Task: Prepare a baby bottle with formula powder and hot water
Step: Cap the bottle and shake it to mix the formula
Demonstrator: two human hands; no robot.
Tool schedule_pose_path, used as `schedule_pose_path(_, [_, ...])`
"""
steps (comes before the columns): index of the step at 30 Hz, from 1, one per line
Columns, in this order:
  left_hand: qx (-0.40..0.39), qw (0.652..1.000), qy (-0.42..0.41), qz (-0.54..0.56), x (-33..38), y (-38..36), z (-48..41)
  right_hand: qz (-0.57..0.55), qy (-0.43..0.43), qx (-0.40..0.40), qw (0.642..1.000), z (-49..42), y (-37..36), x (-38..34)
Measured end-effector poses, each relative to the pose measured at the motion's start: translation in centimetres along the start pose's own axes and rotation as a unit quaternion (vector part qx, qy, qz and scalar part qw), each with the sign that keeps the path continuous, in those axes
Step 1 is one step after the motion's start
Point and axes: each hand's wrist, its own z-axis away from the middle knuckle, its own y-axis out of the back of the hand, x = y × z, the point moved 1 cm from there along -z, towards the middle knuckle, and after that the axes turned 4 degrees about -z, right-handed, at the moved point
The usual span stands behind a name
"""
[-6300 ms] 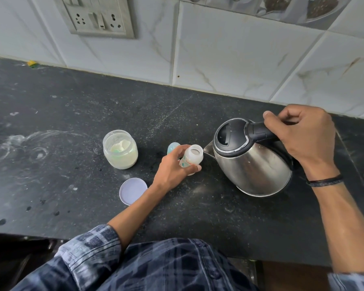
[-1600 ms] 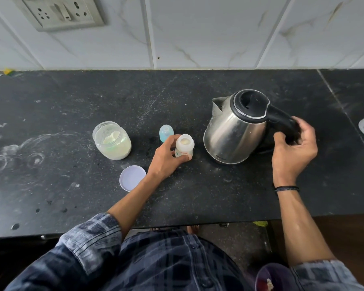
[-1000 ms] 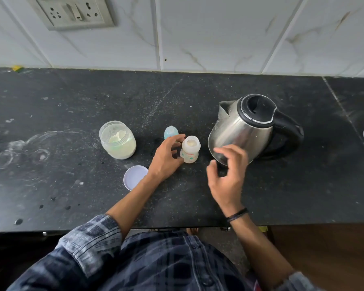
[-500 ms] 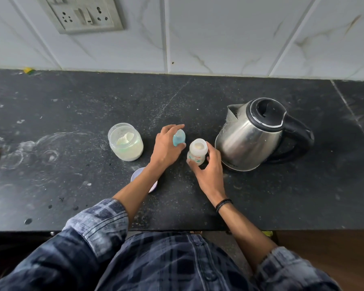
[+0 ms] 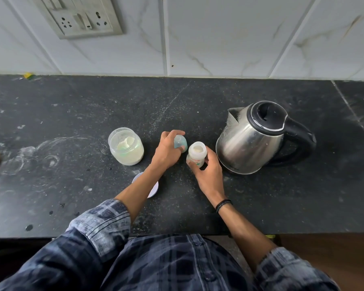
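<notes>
Right hand (image 5: 208,172) off kettle (image 5: 248,148), curled round bottle (image 5: 197,155); left hand (image 5: 166,153) pinches teal cap (image 5: 180,142) (fingers arched).

socket panel (image 5: 80,16) on tiled wall (image 5: 219,34)

Dark navy-and-grey plaid shirt (image 5: 172,267), buttoned front, small dark buttons (image 5: 206,277) on placket; left sleeve (image 5: 101,223) rolled near elbow, turned-back cuff paler, faded grey-blue check; right sleeve (image 5: 290,269) rolled likewise; forearms bare; black braided band (image 5: 223,205) round wrist of right hand (image 5: 208,175)
</notes>
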Motion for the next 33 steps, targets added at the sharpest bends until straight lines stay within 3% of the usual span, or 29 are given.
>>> schedule_pose_path(13, [0.022,0.983,-0.089,0.162,3.2,2.4,2.6,-0.021,0.0,-0.015,1.0,-0.3,0.0,0.2])
schedule_pose_path(23, [-0.037,0.974,-0.161,0.157,3.8,2.4,3.7,-0.016,0.0,-0.032,0.999,-0.5,0.2,0.0])
schedule_pose_path(33, [-0.047,0.972,-0.187,0.133,3.8,1.7,3.8,0.012,-0.008,-0.044,0.999,-1.0,0.6,-0.1])
